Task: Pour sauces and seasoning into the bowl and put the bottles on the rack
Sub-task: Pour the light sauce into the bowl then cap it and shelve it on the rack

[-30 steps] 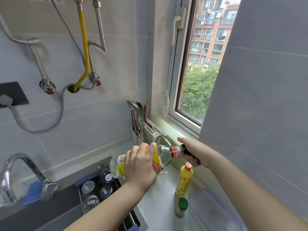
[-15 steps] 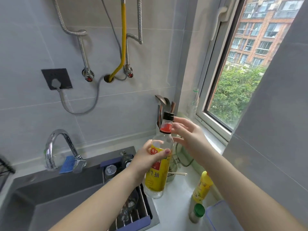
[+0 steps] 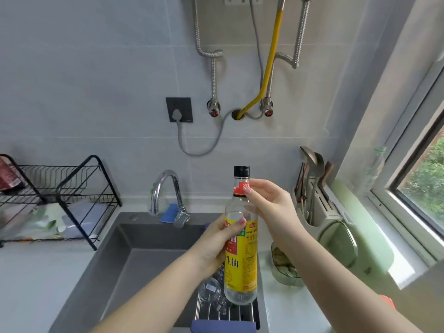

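- While the head view is looking down over the sink [image 3: 134, 239], the left hand [image 3: 216, 243] is wrapping around the middle of the soy sauce bottle [image 3: 241, 239], fingers curled closed over its yellow label, holding it upright above the sink's drying slats.
- The right hand [image 3: 269, 203] is resting half open beside the neck, thumb and fingertips lightly touching the red band just under the black cap [image 3: 242, 170]; I judge it is steadying the bottle after capping rather than bearing its weight.
- The cap is sitting on, and the bottle is looking almost empty, so pouring from it seems finished.
- The bowl [image 3: 286, 267], green-tinted with food in it, is sitting on the counter just right of the bottle, partly hidden behind the right forearm.
- The black wire rack [image 3: 72, 188] is standing well apart to the left across the sink, so the upright carry seems meant for it.
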`<action>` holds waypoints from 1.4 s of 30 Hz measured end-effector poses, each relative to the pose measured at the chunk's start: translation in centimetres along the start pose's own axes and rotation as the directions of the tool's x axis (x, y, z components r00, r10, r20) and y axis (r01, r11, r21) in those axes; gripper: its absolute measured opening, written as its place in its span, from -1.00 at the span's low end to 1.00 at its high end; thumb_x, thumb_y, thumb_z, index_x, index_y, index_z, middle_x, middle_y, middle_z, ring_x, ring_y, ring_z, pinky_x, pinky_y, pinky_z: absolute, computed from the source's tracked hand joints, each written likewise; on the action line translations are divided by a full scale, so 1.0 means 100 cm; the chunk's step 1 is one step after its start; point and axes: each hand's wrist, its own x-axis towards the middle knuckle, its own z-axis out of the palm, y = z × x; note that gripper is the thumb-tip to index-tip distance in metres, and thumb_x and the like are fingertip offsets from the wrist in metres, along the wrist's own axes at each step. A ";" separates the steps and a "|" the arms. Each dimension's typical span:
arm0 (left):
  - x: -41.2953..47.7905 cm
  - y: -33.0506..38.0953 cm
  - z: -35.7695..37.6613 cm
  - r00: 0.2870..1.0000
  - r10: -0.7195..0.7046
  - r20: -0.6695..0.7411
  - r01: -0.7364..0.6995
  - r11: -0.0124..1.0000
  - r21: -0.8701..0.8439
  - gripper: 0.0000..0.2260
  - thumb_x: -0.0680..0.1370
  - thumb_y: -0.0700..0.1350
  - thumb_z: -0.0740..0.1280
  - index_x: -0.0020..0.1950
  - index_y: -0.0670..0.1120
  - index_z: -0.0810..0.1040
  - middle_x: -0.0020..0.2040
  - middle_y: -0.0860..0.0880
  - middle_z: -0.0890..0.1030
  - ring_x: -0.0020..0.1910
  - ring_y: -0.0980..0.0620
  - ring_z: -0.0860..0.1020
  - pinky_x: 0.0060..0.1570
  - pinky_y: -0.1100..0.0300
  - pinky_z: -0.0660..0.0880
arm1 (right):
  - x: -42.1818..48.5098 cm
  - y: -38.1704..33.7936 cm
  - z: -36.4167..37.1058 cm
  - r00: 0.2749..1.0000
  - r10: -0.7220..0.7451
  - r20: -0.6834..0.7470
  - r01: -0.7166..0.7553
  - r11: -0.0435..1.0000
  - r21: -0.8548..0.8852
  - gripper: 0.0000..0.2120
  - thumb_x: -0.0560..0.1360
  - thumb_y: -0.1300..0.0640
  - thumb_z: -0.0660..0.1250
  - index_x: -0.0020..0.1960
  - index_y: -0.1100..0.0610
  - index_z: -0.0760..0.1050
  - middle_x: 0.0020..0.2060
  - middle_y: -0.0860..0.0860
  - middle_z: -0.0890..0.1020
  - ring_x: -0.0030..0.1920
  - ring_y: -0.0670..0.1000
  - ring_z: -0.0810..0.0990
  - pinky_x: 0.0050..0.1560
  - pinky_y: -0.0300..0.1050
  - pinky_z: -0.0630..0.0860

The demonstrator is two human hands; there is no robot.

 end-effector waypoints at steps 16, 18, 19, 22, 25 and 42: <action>-0.064 0.037 -0.115 0.994 0.087 -0.068 -0.087 0.996 0.004 -0.48 0.39 0.08 0.48 0.30 -0.09 0.53 0.14 -0.16 0.69 0.10 -0.10 0.66 0.07 0.05 0.57 | -0.002 -0.030 0.139 0.993 -0.028 0.112 0.028 1.000 0.003 -0.85 0.48 0.10 0.44 0.05 0.04 0.61 -0.02 0.01 0.74 0.02 0.00 0.71 0.06 -0.04 0.65; -0.082 0.043 -0.147 0.991 0.096 -0.092 -0.097 0.995 0.000 -0.50 0.40 0.06 0.47 0.29 -0.10 0.53 0.08 -0.13 0.70 0.06 -0.06 0.67 0.01 0.07 0.57 | -0.005 -0.031 0.176 0.988 -0.033 0.150 0.033 0.999 0.003 -0.79 0.47 0.09 0.46 0.09 0.07 0.60 -0.01 0.01 0.73 0.03 0.00 0.71 0.06 -0.04 0.64; -0.091 0.045 -0.164 0.989 0.105 -0.102 -0.106 0.994 -0.004 -0.52 0.41 0.05 0.46 0.28 -0.10 0.54 0.06 -0.12 0.71 0.04 -0.05 0.67 0.00 0.08 0.57 | -0.007 -0.030 0.197 0.985 -0.035 0.168 0.036 0.999 0.000 -0.75 0.46 0.09 0.47 0.12 0.08 0.59 0.01 0.02 0.73 0.03 0.00 0.71 0.06 -0.05 0.64; -0.124 0.053 -0.218 0.981 0.132 -0.145 -0.134 0.991 -0.002 -0.57 0.39 0.02 0.43 0.23 -0.05 0.56 0.03 -0.10 0.72 0.03 -0.03 0.68 0.00 0.08 0.55 | -0.014 -0.029 0.264 0.976 -0.041 0.213 0.049 0.998 -0.029 -0.68 0.44 0.11 0.48 0.17 0.10 0.55 0.00 0.02 0.72 0.00 -0.03 0.71 0.00 -0.12 0.64; -0.156 0.060 -0.274 0.967 0.155 -0.202 -0.158 0.987 0.002 -0.59 0.40 -0.01 0.42 0.24 -0.04 0.56 0.01 -0.09 0.73 0.03 -0.04 0.68 0.02 0.06 0.55 | -0.020 -0.027 0.330 0.964 -0.043 0.262 0.051 0.998 -0.023 -0.68 0.43 0.12 0.50 0.15 0.10 0.54 -0.08 0.00 0.73 -0.07 -0.07 0.72 -0.07 -0.18 0.62; -0.214 0.088 -0.457 0.793 0.285 -0.539 -0.266 0.957 0.114 -0.51 0.26 -0.04 0.54 0.16 0.00 0.56 0.08 -0.05 0.72 0.16 -0.08 0.64 0.18 0.02 0.54 | 0.015 -0.017 0.533 0.851 -0.131 0.509 0.093 0.991 0.098 -0.71 0.36 0.29 0.55 0.04 0.15 0.59 -0.05 0.10 0.74 0.01 0.10 0.71 0.09 -0.02 0.63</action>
